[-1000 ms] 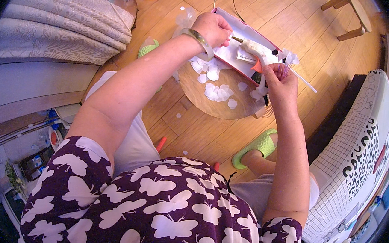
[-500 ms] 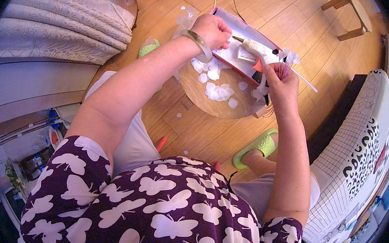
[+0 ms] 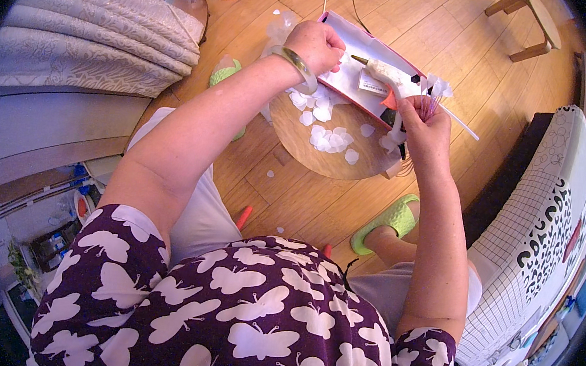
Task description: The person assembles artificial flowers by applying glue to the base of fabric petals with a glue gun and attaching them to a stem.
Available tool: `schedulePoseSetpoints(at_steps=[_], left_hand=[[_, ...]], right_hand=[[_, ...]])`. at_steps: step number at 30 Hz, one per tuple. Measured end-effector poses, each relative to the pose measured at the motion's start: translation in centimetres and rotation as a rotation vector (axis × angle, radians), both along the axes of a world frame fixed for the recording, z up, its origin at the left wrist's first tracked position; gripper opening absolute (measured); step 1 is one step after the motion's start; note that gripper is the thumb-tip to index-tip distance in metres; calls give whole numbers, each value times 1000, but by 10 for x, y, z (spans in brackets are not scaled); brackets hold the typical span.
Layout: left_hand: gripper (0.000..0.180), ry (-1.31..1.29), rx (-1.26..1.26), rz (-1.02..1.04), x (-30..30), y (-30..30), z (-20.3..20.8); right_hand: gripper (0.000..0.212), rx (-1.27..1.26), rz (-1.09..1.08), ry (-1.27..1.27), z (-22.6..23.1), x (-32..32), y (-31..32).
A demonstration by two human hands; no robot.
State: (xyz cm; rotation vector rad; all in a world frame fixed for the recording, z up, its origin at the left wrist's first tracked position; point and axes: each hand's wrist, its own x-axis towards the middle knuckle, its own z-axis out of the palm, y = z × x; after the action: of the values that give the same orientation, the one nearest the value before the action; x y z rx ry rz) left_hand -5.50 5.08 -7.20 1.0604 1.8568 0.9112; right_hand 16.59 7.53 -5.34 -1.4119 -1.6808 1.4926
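Between the closed left grip (image 3: 317, 46), contents unclear, and right grip (image 3: 425, 130) pinching thin wires (image 3: 428, 107) lies a glue gun (image 3: 388, 75) beside a printed label (image 3: 369, 84).

We count two hands (image 3: 315, 45) (image 3: 425, 130), one glue gun (image 3: 386, 73), one open box (image 3: 387, 50), one bangle (image 3: 297, 67), two slippers (image 3: 385, 224) (image 3: 225, 72), and petals (image 3: 330, 140) too overlapped to tally.

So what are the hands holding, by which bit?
The right hand holds thin stems below white petals. The left hand is shut, perhaps on something; I can't tell.
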Motion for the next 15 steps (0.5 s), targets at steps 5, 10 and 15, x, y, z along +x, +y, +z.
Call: schedulePoseSetpoints(at_steps=[5, 10, 15], left_hand=[[6, -43, 0, 9, 5, 3, 1], [10, -65, -30, 20, 6, 8, 2], [10, -100, -28, 49, 7, 10, 2]], right_hand=[[14, -2, -1, -1, -2, 1, 1], [14, 0, -7, -8, -2, 1, 1], [14, -8, -14, 24, -3, 1, 0]])
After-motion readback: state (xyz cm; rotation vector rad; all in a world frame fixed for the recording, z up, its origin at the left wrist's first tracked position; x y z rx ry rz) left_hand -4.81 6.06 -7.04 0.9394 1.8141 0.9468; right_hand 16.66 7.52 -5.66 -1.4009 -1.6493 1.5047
